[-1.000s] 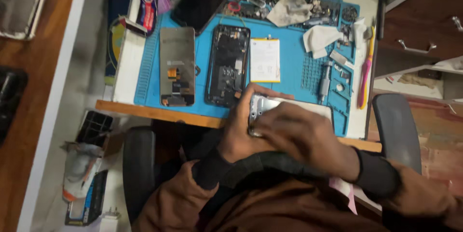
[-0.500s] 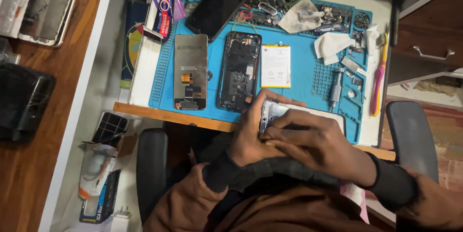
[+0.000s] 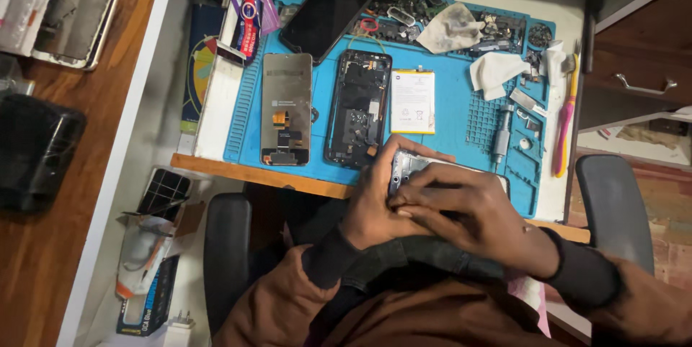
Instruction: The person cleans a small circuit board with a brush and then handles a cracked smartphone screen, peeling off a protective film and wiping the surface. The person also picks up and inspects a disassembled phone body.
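Both of my hands hold a silver phone back cover [image 3: 422, 165] at the near edge of the blue repair mat [image 3: 461, 141]. My left hand [image 3: 378, 199] grips its left end, thumb over the top. My right hand [image 3: 465, 214] lies across the cover, fingertips pressing near its left part. Most of the cover is hidden under my hands. Just beyond it lie an opened black phone frame [image 3: 358, 108], a white battery [image 3: 412, 100] and a grey display panel [image 3: 287, 109] face down.
A black phone screen [image 3: 331, 7] leans at the mat's far side, beside small parts, two white cloths [image 3: 497, 72] and a pink-and-yellow tool [image 3: 564, 127]. A metal screwdriver [image 3: 501, 138] lies on the mat's right. Office chair armrests [image 3: 225, 260] flank me. A wooden table [image 3: 43, 246] stands left.
The view has shifted slightly, so the desk sits lower and further right. My hands stay on the cover; the right fingers have slid a little over its left part.
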